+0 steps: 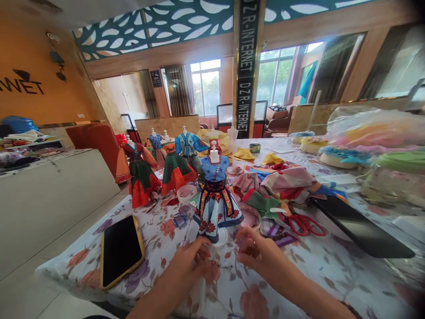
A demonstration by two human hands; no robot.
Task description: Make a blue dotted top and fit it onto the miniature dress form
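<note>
My left hand (194, 266) is just above the tablecloth in front of a small doll dress form (214, 186), fingers curled in toward each other. My right hand (257, 252) is across from it, thumb and fingers bent into a pinch. Anything between the fingers of either hand is too small to make out. The form wears a blue top, a dark embroidered waistband and a white-blue skirt with red flowers. It stands upright on a round white base (221, 239), close to both hands.
More dressed doll forms (137, 170) stand behind at left. A yellow-cased phone (122, 252) lies left; red-handled scissors (306, 225), a black tablet-like device (360, 226) and fabric scraps (285, 181) lie right. A green-lidded jar (395, 177) stands far right on the flowered tablecloth (272, 292).
</note>
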